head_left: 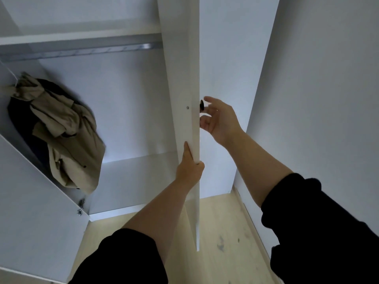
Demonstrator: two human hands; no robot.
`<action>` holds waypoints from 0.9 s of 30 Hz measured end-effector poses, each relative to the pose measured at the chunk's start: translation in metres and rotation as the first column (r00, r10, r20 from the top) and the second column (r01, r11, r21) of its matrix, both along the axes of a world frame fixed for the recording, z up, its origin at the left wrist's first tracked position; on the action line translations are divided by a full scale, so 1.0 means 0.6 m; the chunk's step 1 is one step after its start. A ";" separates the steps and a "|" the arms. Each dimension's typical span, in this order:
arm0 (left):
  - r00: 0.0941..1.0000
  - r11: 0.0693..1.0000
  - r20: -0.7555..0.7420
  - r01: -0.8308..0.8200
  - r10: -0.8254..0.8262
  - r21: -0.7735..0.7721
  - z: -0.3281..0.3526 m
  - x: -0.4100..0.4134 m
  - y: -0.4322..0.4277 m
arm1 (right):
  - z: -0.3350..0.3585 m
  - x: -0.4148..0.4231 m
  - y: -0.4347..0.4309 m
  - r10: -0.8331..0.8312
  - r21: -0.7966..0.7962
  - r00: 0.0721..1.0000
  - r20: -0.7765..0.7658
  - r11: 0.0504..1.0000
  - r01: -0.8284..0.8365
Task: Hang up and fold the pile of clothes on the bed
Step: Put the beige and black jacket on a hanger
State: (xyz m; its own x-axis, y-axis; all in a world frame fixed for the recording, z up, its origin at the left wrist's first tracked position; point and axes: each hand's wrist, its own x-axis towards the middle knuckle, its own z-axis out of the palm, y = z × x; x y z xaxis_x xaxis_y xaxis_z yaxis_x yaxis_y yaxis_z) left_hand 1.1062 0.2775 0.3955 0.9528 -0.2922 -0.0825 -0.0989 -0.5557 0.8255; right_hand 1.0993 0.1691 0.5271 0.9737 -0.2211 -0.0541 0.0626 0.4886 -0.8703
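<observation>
head view looks into an open white wardrobe (131, 103). my left grip (189, 168) is clamped on the free edge of the right-hand door (185, 64), thumb flat on the inner face and fingers wrapped out of sight round the far side. i judge that hold is there to steady and steer the panel. my right grip (220, 119) is apart, fingers loosely spread just beside the small black knob (202, 105) on the door's outer face, holding nothing. whether a fingertip touches the knob i cannot tell. two hands on one door suggests it is being swung, though which way i cannot say.

of the task's clothes only one bundle shows: a beige coat (67, 124) draped over a dark garment (20, 119), hanging from the rail (82, 53) at the far left of the wardrobe, so i take that piece as hung. the bed and its pile are out of frame, so i cannot judge how much is left.

the hanger hook is a thin pale line, hard to make out, and the coat is blurred. the door is seen nearly edge-on, so its outer face is mostly hidden. the shelf above the rail is cut off at the top, and black sleeves (320, 232) cover the lower corners.
</observation>
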 end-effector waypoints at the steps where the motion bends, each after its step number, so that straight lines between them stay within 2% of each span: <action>1: 1.000 0.999 -0.011 0.004 -0.003 0.036 -0.003 -0.008 -0.001 | -0.016 -0.010 -0.006 -0.018 0.102 0.999 -0.040 0.994 0.022; 2: 1.000 0.996 -0.022 0.015 -0.013 0.084 -0.006 -0.020 -0.001 | -0.034 -0.021 -0.013 -0.040 0.124 0.995 -0.092 0.991 0.052; 4: 0.998 0.988 -0.040 0.043 -0.038 0.147 -0.014 -0.051 0.000 | -0.072 -0.051 -0.024 -0.074 0.038 0.979 -0.189 0.996 0.083; 9: 0.986 0.993 -0.129 0.112 -0.105 0.043 -0.016 -0.120 0.012 | -0.138 -0.160 -0.025 -0.223 -0.143 0.928 -0.297 0.972 0.188; 12: 0.972 0.975 -0.102 0.216 -0.210 0.050 -0.006 -0.169 0.028 | -0.160 -0.246 -0.013 -0.363 -0.282 0.880 -0.307 0.917 0.280; 16: 0.930 0.929 -0.036 0.366 -0.365 0.048 0.004 -0.263 0.047 | -0.173 -0.384 0.011 -0.540 -0.475 0.792 -0.285 0.797 0.373; 20: 0.851 0.851 0.038 0.519 -0.523 0.079 -0.005 -0.389 0.059 | -0.185 -0.545 0.033 -0.700 -0.586 0.653 -0.289 0.669 0.458; 25: 0.679 0.672 -0.033 0.732 -0.734 0.116 -0.035 -0.581 0.038 | -0.216 -0.774 0.068 -0.798 -0.500 0.455 -0.394 0.602 0.623; 27: 0.591 0.583 -0.063 0.805 -0.804 0.113 -0.041 -0.664 0.022 | -0.221 -0.866 0.072 -0.838 -0.507 0.354 -0.416 0.537 0.674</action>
State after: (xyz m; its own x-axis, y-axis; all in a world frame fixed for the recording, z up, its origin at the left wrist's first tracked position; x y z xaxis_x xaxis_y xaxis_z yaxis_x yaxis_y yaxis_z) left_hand 0.7075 0.2905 0.3708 0.3328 -0.9266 -0.1753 -0.5504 -0.3418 0.7617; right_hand 0.5794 0.2123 0.3947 0.1610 -0.9289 -0.3334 -0.2120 0.2974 -0.9309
